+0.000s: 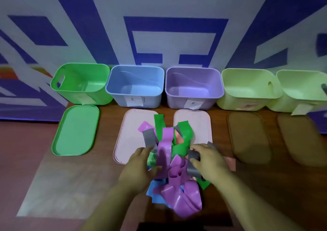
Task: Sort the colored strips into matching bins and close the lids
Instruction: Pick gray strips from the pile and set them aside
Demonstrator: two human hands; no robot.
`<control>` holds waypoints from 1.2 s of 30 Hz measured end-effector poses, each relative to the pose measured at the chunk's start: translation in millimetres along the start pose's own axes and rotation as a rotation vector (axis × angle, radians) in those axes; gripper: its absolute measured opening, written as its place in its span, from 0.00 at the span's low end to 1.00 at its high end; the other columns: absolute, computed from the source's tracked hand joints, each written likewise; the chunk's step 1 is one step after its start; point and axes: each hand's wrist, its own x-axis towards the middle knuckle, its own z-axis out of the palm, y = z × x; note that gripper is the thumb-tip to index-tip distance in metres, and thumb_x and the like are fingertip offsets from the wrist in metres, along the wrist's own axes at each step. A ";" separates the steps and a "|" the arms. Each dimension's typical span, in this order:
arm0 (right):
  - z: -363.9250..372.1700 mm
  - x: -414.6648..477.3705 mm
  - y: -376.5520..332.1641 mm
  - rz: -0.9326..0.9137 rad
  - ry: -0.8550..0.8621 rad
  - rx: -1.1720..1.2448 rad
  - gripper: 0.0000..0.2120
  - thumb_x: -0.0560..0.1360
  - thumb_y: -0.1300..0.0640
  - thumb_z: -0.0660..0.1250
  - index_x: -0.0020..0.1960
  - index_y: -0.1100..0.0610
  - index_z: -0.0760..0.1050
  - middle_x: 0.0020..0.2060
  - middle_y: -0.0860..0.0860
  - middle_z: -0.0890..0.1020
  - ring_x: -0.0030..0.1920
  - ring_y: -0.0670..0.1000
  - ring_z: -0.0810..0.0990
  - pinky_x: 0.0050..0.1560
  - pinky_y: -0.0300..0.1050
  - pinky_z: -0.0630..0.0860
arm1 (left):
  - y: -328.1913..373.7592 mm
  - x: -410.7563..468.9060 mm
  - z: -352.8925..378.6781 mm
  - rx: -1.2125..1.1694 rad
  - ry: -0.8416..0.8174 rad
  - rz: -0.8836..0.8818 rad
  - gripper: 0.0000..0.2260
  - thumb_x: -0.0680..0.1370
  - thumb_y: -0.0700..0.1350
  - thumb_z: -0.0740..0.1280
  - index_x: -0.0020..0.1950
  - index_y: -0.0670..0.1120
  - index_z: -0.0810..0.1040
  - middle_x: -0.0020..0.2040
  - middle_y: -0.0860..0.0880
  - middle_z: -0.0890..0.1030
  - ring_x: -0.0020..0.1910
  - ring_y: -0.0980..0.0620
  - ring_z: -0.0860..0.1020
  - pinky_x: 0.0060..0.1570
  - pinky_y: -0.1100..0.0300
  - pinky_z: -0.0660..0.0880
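Front-centre on the table (251, 186), the pile (178, 197) sprawls over both pink lids (126, 137). The right hand (209, 163) curls round a grey strip (193, 167); the left hand (139, 168) rests on the pile's left side, grip unclear. Suggest pinning the pile and drawing the grey out slowly, since it looks tangled. The bins (122, 98) sit open along the far edge, so lift over the lids.

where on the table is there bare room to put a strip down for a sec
Bare table lies near-left, below the green lid, and in a band between it and the left pink lid. Crowded: the centre, where the strip pile overlaps the pink lids and left hand and right hand grip strips.
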 end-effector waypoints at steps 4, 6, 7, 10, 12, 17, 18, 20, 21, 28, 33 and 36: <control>10.3 -1.3 -2.5 0.074 0.078 0.028 0.10 0.71 0.58 0.70 0.51 0.49 0.81 0.44 0.47 0.85 0.45 0.54 0.83 0.41 0.43 0.76 | -6.4 3.9 2.4 -0.013 -0.005 0.035 0.31 0.73 0.54 0.73 0.73 0.55 0.66 0.66 0.55 0.72 0.63 0.54 0.72 0.58 0.64 0.69; 13.7 -2.7 -3.0 0.111 0.099 0.057 0.09 0.71 0.60 0.69 0.48 0.49 0.82 0.40 0.48 0.85 0.40 0.55 0.82 0.37 0.42 0.73 | -6.6 6.3 4.9 -0.017 -0.012 0.062 0.30 0.73 0.54 0.73 0.73 0.55 0.67 0.66 0.55 0.72 0.64 0.53 0.72 0.60 0.61 0.71; 12.6 -3.6 -2.9 0.113 0.126 0.064 0.08 0.72 0.60 0.69 0.47 0.49 0.82 0.39 0.49 0.85 0.39 0.55 0.82 0.36 0.43 0.73 | -5.1 7.7 6.0 -0.014 -0.019 0.082 0.30 0.73 0.54 0.72 0.73 0.55 0.67 0.66 0.55 0.72 0.64 0.53 0.72 0.61 0.59 0.72; 1.4 -12.3 -2.1 0.135 0.196 0.073 0.07 0.73 0.59 0.69 0.47 0.49 0.82 0.38 0.49 0.85 0.38 0.54 0.82 0.35 0.44 0.72 | 3.4 13.1 11.3 0.020 -0.051 0.173 0.29 0.73 0.55 0.71 0.72 0.53 0.69 0.65 0.53 0.73 0.63 0.51 0.73 0.62 0.56 0.72; -9.8 -20.7 -1.4 0.133 0.243 0.113 0.07 0.73 0.57 0.71 0.49 0.48 0.81 0.40 0.47 0.85 0.41 0.52 0.83 0.38 0.44 0.75 | 13.8 17.5 18.0 0.013 -0.059 0.240 0.28 0.73 0.56 0.71 0.72 0.54 0.70 0.64 0.53 0.73 0.62 0.51 0.73 0.60 0.59 0.73; -42.7 -48.7 0.5 0.160 0.313 0.366 0.09 0.74 0.60 0.71 0.49 0.46 0.81 0.40 0.43 0.85 0.42 0.43 0.84 0.45 0.45 0.80 | 54.2 31.8 34.9 -0.148 -0.161 0.357 0.27 0.75 0.58 0.69 0.73 0.59 0.68 0.66 0.58 0.72 0.63 0.61 0.69 0.61 0.71 0.64; -48.8 -53.6 -0.1 0.173 0.323 0.484 0.11 0.74 0.62 0.71 0.46 0.45 0.81 0.39 0.43 0.85 0.41 0.43 0.84 0.44 0.45 0.80 | 64.1 35.4 38.4 -0.192 -0.183 0.376 0.25 0.75 0.58 0.69 0.72 0.59 0.69 0.66 0.58 0.72 0.64 0.63 0.69 0.62 0.74 0.62; -59.7 -59.9 3.2 0.206 0.342 0.710 0.15 0.74 0.65 0.70 0.43 0.44 0.81 0.37 0.44 0.85 0.40 0.45 0.84 0.44 0.45 0.80 | 82.4 42.4 47.3 -0.287 -0.209 0.393 0.20 0.75 0.55 0.70 0.67 0.61 0.73 0.63 0.56 0.75 0.62 0.67 0.70 0.61 0.78 0.61; -63.6 -61.6 8.2 0.222 0.354 0.799 0.15 0.74 0.67 0.70 0.44 0.46 0.82 0.38 0.46 0.85 0.39 0.45 0.84 0.44 0.46 0.79 | 91.8 44.2 51.7 -0.331 -0.226 0.392 0.18 0.75 0.52 0.71 0.62 0.63 0.74 0.60 0.55 0.77 0.60 0.68 0.71 0.60 0.77 0.63; -100.7 -67.8 67.9 0.241 0.431 1.071 0.13 0.75 0.70 0.69 0.44 0.52 0.81 0.38 0.52 0.85 0.39 0.46 0.82 0.45 0.49 0.78 | 148.5 48.7 93.8 -0.552 -0.427 0.252 0.07 0.75 0.35 0.70 0.47 0.44 0.74 0.40 0.51 0.75 0.40 0.57 0.73 0.45 0.65 0.72; -120.6 -73.3 148.3 0.360 0.488 1.089 0.10 0.76 0.63 0.69 0.47 0.48 0.82 0.41 0.52 0.85 0.47 0.55 0.85 0.54 0.59 0.82 | 193.2 56.6 126.4 -0.612 -0.423 0.156 0.07 0.73 0.40 0.71 0.45 0.40 0.75 0.38 0.47 0.74 0.38 0.52 0.71 0.40 0.57 0.69; -126.8 -78.7 185.2 0.416 0.497 1.156 0.10 0.76 0.66 0.68 0.47 0.51 0.81 0.41 0.54 0.84 0.46 0.55 0.85 0.52 0.59 0.82 | 220.4 60.0 145.3 -0.576 -0.423 0.161 0.04 0.75 0.38 0.71 0.43 0.41 0.77 0.35 0.52 0.77 0.37 0.53 0.73 0.40 0.58 0.70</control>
